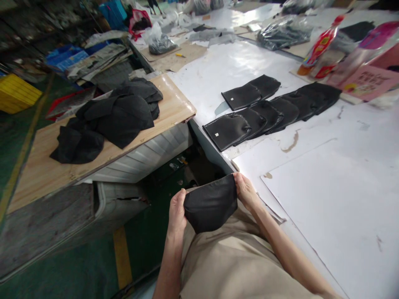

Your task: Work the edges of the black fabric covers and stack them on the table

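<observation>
Between my two hands a black piece of sewn-looking fabric or leather [212,204] is stretched out above my lap. My left hand [178,209] pinches its left top corner, thumb on top. At the opposite corner, my right hand [245,190] grips the edge close to the table's side. A row of overlapping flat black leather-like pieces [230,131] lies on the white table, the nearest bearing a small white label. Behind that row rests a shorter pair of similar pieces [246,94]. To the left, a heap of matte black pieces [121,116] sits on a wooden board.
The wooden board [34,174] lies across a pale ribbed bin at left. A white-covered table [343,178] extends on the right. At its far right stand a red-labelled bottle [322,45] and a pink box [370,83]. A yellow crate [18,93] is at far left.
</observation>
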